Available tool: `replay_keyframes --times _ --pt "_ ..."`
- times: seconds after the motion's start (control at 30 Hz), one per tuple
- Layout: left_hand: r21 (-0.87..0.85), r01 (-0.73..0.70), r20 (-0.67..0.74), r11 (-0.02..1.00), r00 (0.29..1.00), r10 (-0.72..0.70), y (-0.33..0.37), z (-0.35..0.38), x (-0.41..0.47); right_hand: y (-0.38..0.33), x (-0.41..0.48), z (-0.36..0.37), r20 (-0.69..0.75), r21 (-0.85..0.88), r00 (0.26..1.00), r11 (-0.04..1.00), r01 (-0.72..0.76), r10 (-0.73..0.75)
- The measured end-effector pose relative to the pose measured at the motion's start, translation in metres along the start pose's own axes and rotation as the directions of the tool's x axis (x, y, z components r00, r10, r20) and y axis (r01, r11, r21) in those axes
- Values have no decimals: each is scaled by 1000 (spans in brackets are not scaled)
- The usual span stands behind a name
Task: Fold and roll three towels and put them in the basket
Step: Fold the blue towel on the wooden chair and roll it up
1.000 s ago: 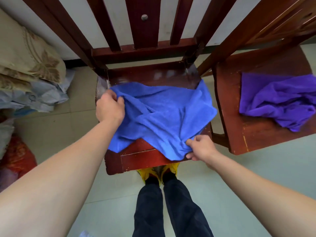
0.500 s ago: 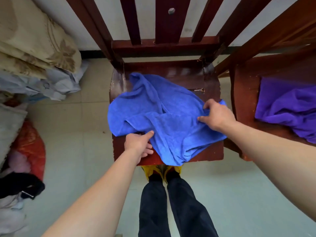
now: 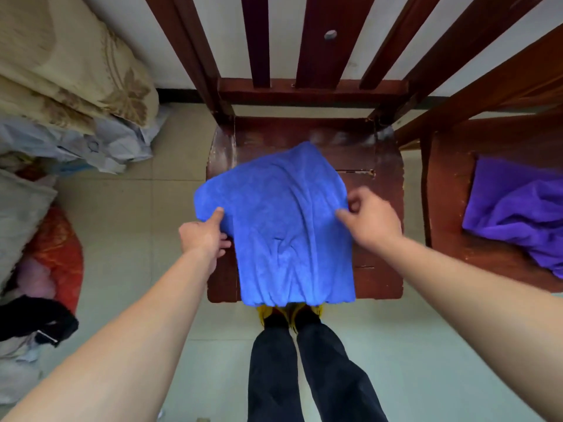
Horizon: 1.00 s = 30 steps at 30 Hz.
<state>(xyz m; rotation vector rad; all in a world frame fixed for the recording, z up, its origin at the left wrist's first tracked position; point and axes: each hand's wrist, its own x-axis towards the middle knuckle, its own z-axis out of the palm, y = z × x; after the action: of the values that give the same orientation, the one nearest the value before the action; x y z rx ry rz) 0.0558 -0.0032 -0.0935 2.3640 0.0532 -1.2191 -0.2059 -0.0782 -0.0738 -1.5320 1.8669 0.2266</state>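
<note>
A blue towel lies on the seat of a dark red wooden chair, stretched from mid-seat to the front edge, where it hangs slightly over. My left hand pinches the towel's left edge between thumb and fingers. My right hand grips its right edge. A purple towel lies crumpled on a second wooden chair at the right. No basket is in view.
Folded beige bedding and grey cloth are piled at the left, with a red bundle and black fabric below. The chair back's slats rise beyond the seat. My legs stand by the chair's front.
The blue towel went from a loose rumpled spread to a narrower, flatter shape pulled toward the seat's front edge. Both hands shifted to its left and right edges.
</note>
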Motion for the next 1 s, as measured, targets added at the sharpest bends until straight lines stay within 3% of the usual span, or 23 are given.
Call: replay_keyframes --times 0.1,0.2,0.27,0.4,0.5,0.63,0.77,0.87,1.0 --pt "-38 -60 -39 997 997 59 12 10 10 -34 43 -10 -32 133 999 991 -21 25" --pt "-153 -166 -46 974 986 160 23 14 7 -52 59 0 81 145 997 989 -24 13" --pt "-234 -172 -1 957 984 177 34 11 3 -53 53 6 118 291 993 956 -34 -1" --pt "-290 -110 163 950 973 163 60 -1 1 -32 35 -14 175 669 966 698 -257 189" --pt "-265 -147 244 953 946 214 78 -1 -2 -14 36 -44 212 735 946 598 -318 244" --pt "-237 -222 215 946 938 274 98 7 -1 -5 52 -80 148 747 981 637 -193 125" --pt "-212 -279 158 936 936 315 124 24 7 -12 81 -104 -67 606 990 794 -56 121" --pt "-203 -298 114 933 939 325 139 39 23 -16 103 -101 -217 522 959 852 -44 183" --pt "-78 -276 -6 958 961 276 130 54 46 -2 105 -72 -266 435 945 898 -59 191"
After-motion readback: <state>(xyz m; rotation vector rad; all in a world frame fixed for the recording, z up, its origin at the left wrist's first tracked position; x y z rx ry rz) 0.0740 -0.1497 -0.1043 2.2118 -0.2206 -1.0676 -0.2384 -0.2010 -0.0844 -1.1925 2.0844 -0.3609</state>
